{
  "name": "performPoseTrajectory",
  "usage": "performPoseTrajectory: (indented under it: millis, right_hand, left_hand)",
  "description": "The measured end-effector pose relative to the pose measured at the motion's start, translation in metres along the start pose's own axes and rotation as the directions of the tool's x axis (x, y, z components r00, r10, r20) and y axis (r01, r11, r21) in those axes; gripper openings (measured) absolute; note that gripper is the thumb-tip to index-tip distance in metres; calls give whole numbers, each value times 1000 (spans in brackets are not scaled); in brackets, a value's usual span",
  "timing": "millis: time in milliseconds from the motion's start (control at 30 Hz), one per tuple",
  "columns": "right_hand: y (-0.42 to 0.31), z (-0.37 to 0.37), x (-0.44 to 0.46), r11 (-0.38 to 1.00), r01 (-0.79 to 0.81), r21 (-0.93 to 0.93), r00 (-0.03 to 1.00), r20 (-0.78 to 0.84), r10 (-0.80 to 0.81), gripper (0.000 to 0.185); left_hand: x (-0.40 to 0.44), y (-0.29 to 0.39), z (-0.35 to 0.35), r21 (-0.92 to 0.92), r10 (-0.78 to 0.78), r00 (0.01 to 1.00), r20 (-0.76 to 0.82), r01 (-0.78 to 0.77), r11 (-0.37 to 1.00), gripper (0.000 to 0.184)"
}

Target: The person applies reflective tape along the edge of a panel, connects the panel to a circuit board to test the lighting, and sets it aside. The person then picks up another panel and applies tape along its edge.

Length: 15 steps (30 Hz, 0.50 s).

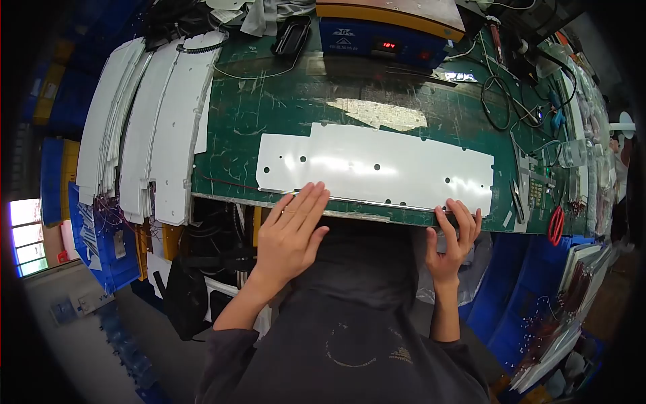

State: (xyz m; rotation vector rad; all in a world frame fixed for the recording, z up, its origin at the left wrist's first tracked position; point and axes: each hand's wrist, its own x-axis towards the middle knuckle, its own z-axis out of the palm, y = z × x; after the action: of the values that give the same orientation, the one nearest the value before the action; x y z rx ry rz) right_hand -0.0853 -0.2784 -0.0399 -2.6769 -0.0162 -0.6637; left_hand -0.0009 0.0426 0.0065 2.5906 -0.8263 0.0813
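White perforated panel (343,172) lies flat on green workbench (235,151), nr front edge, long side across in front of person; several dark round holes, upper L corner stepped, glare on surface. Thin shiny strip (377,203) runs along panel's front edge. L hand (286,242) open, palm down, fingers straight & close tog., thumb out to side, fingertips at panel's front edge L of ctr. R hand (452,252) also open, fingers spread & a bit bent, thumb apart, fingertips at front edge nr R end. Neither hand grips anything; exact fingertip pressure can't be told.

R of panel, on bench: tweezers (517,202), green circuit boards (537,187), red-handled scissors (556,226) nr front corner, clear plastic cup (574,153) farther back. Behind panel: pale patch (383,113) on bench top, then blue heating unit (356,46) w/ red digits lit, approx "184", hard to read. Black tray (292,37) L of unit. Black cable (494,101) looped back R. Far L: stacked white panels (176,135), well apart from hands; blue bin (111,259) below them.
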Motion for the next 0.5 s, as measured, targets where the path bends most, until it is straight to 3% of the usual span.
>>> performPoseTrajectory:
  millis: [200,500]
  right_hand:
    - [7,-7,-2,998,-40,-57,998,-59,37,32]
    - [65,-44,-19,951,-182,-248,970,-206,132,32]
  left_hand:
    - [-34,-42,-22,164,-154,985,-74,165,973,51]
    - [-34,-48,-19,228,-79,987,-143,111,967,49]
